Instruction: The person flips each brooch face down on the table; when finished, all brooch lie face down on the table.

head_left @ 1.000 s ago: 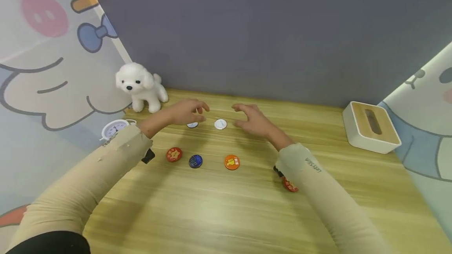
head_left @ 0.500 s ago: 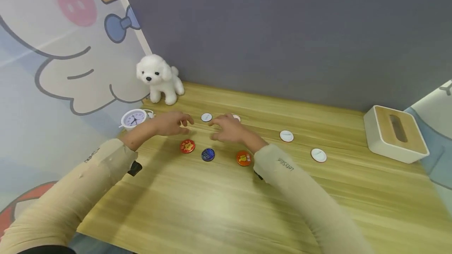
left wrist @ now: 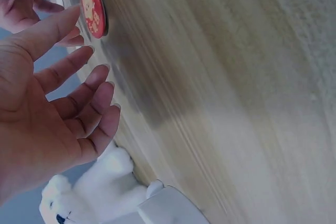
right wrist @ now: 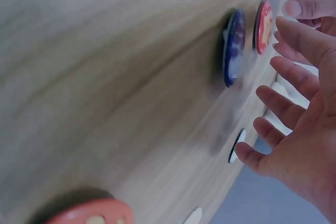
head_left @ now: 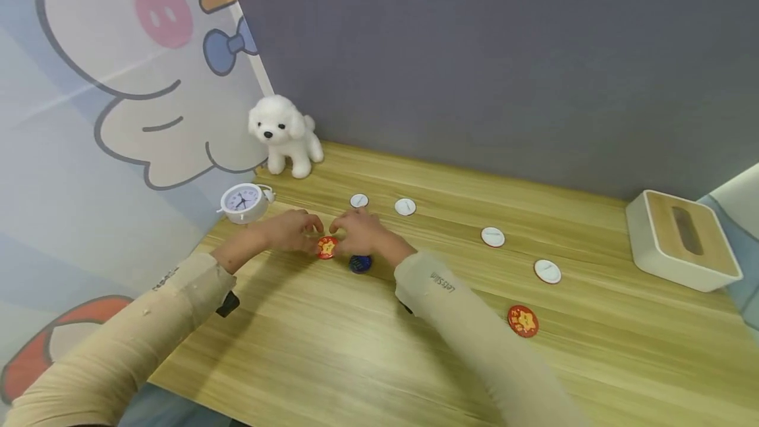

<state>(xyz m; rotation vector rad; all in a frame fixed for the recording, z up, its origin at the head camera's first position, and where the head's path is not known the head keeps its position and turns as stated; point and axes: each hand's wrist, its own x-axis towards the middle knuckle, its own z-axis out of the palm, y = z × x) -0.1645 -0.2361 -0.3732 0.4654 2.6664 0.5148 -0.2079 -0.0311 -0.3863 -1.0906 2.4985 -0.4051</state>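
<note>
A round red badge with a yellow star [head_left: 327, 248] lies on the wooden table between the two hands. My left hand [head_left: 293, 230] hovers at its left, fingers loosely bent and spread. From the other side my right hand [head_left: 360, 232] comes close with parted fingers, its palm visible in the right wrist view. Both thumbs are near the badge's edge; whether they touch it I cannot tell. Under the right hand lies a blue badge [head_left: 360, 263], partly covered. An orange badge [right wrist: 97, 213] shows at the bottom of the right wrist view and is hidden by the forearm in the head view.
Several white discs, among them one behind the hands [head_left: 406, 207], lie across the table. Another red badge [head_left: 523, 321] is at the right. A white alarm clock [head_left: 244, 203] and plush dog [head_left: 286, 136] stand at left, a tissue box [head_left: 683, 239] far right.
Both hands have come down and towards the near red star badge, the right one moving left away from the white discs. The head view has turned to the right.
</note>
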